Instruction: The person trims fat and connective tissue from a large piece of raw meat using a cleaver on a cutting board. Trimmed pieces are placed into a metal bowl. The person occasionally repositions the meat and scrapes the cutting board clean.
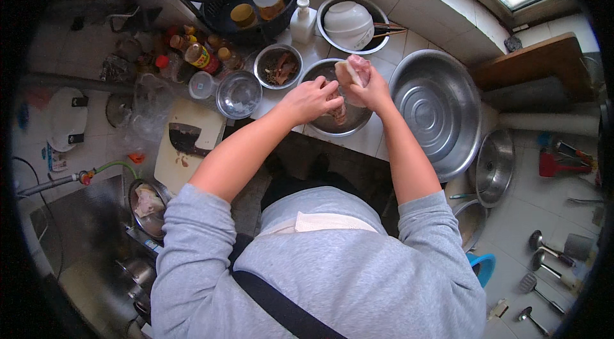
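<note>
Over a round metal bowl on the tiled counter, my right hand grips a pale pink piece of raw meat with a whitish layer of fat or skin. My left hand is closed around a darker reddish piece of meat at the bowl's left side. Both pieces are close together. Liquid seems to lie in the bowl. To its left, a smaller metal bowl holds brown pieces, perhaps spices. A cleaver rests on a cutting board, with small meat scraps beside it.
A large metal basin stands right of the bowl. Behind are a bowl with white crockery and a pump bottle. A clear glass bowl and several sauce bottles are at left. Another pan holds pale meat.
</note>
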{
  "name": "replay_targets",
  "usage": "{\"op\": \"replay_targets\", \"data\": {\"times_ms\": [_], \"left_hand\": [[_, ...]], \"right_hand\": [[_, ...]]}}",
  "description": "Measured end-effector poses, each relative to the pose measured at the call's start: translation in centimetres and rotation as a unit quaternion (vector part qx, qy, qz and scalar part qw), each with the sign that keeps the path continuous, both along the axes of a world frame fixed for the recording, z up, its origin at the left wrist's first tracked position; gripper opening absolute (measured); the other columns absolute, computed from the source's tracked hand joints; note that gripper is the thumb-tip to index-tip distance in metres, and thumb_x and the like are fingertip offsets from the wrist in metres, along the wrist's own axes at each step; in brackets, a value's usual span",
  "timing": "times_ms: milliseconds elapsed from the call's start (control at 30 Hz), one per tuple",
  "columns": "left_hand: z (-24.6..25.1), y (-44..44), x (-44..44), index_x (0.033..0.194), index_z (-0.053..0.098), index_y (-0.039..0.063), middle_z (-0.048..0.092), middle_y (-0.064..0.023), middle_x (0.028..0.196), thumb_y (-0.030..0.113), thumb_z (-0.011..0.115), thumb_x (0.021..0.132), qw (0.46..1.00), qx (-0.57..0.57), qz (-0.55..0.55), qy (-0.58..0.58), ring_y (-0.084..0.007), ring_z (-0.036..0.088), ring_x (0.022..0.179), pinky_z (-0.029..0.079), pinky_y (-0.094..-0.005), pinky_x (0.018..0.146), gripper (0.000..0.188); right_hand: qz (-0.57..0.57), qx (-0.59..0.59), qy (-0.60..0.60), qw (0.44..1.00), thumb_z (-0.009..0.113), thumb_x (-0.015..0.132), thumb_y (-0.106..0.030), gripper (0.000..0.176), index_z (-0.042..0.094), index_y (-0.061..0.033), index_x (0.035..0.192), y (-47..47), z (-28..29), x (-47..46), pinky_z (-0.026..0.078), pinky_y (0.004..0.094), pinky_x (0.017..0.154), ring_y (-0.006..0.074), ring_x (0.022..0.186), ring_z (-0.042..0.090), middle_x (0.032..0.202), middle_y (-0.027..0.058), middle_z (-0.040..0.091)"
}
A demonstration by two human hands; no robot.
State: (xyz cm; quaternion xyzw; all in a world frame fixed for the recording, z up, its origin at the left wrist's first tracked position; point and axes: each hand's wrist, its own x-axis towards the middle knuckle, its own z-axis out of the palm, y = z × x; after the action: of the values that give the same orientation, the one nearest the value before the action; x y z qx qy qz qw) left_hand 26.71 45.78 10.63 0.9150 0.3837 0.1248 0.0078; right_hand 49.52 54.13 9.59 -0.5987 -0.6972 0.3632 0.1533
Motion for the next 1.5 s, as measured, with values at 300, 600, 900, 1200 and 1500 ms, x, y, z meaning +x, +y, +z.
{"op": "replay_targets", "data": {"times_ms": [300, 600, 900, 1200, 1500], "left_hand": [[-4.7, 2.7, 1.5, 0.126, 0.063, 0.021, 0.057, -0.0125, 0.141, 0.026, 0.062, 0.091, 0.994, 0.104, -0.03, -0.001, -0.0339, 0.055, 0.133, 0.049, -0.049, 0.103, 0.035], [-4.8, -2.0, -0.3, 0.129, 0.063, 0.019, 0.06, -0.0158, 0.137, 0.027, 0.06, 0.093, 0.987, 0.118, 0.101, -0.034, -0.0325, 0.059, 0.126, 0.046, -0.046, 0.102, 0.037], [-3.3, -21.0, -18.1, 0.099, 0.07, 0.005, 0.067, -0.0166, 0.103, 0.019, 0.072, 0.087, 0.767, -0.081, 0.578, -0.266, -0.0371, 0.069, 0.096, 0.057, -0.0499, 0.081, 0.019], [-7.1, -30.7, -25.8, 0.111, 0.067, 0.007, 0.065, -0.0122, 0.12, 0.014, 0.059, 0.096, 0.872, -0.103, 0.479, -0.016, -0.0295, 0.066, 0.113, 0.052, -0.0444, 0.1, 0.018], [-9.9, -28.5, -27.7, 0.104, 0.07, 0.013, 0.068, -0.0013, 0.106, 0.023, 0.062, 0.09, 0.949, -0.054, 0.285, 0.126, -0.0227, 0.06, 0.116, 0.048, -0.0378, 0.092, 0.019]], "right_hand": [[0.003, 0.115, 0.087, 0.99, 0.088, 0.078, -0.019, 0.06, 0.065, -0.0049, 0.131, 0.1, -1.5, 3.5, 0.054, 0.0392, 0.106, 0.0275, 0.122, 0.072, 0.131, 0.0173, 0.075], [0.017, 0.203, 0.002, 0.979, 0.084, 0.083, -0.017, 0.039, 0.062, -0.0062, 0.114, -4.4, 2.2, -0.8, 0.056, 0.0502, 0.087, 0.0475, 0.101, 0.07, 0.105, 0.0246, 0.073], [0.004, 0.254, -0.039, 0.966, 0.084, 0.08, -0.013, 0.038, 0.058, -0.0044, 0.105, -5.3, 3.1, -2.1, 0.053, 0.0471, 0.083, 0.0442, 0.093, 0.068, 0.099, 0.0211, 0.068], [0.182, 0.166, 0.143, 0.959, 0.085, 0.08, -0.01, 0.038, 0.06, -0.0048, 0.109, -10.6, 3.8, -20.8, 0.054, 0.0384, 0.082, 0.0324, 0.089, 0.067, 0.098, 0.0144, 0.067], [0.319, 0.181, 0.08, 0.927, 0.087, 0.083, -0.026, 0.048, 0.056, -0.0036, 0.111, -17.3, 0.3, -38.6, 0.056, 0.0526, 0.079, 0.0501, 0.094, 0.068, 0.098, 0.026, 0.07]]}}
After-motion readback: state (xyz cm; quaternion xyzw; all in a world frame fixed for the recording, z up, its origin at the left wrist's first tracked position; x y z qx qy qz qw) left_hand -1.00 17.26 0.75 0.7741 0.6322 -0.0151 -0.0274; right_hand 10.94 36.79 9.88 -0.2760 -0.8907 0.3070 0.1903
